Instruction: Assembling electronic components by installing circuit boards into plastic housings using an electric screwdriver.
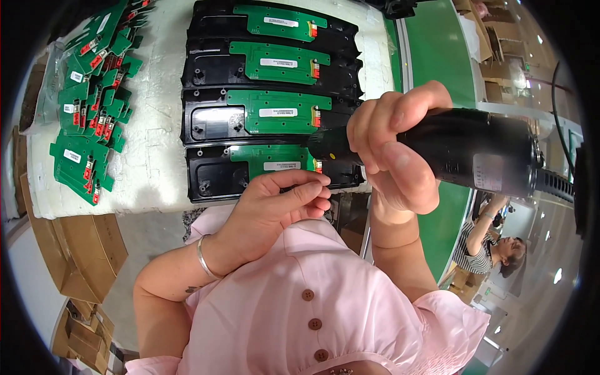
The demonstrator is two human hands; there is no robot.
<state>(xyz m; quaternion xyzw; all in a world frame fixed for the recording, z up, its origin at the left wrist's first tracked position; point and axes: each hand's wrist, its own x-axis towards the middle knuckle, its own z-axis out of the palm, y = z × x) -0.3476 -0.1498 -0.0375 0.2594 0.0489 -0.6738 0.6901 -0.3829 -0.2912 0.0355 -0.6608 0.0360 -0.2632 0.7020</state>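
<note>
My right hand is wrapped round a black electric screwdriver, held nearly level, its nose toward the left and its cord leaving at the right. Below that nose, my left hand has thumb and fingers pinched together; whatever may be between them is too small to make out. Just beyond it lies the nearest black plastic panel, carrying a green circuit board with a white label and a red-and-white connector. The screwdriver's tip is hard to see against the dark panels.
Three more black panels with green boards lie in a column beyond. Loose green boards are heaped at the left of the white foam-like work surface. Cardboard boxes stand lower left. At right, another person works beside a green surface.
</note>
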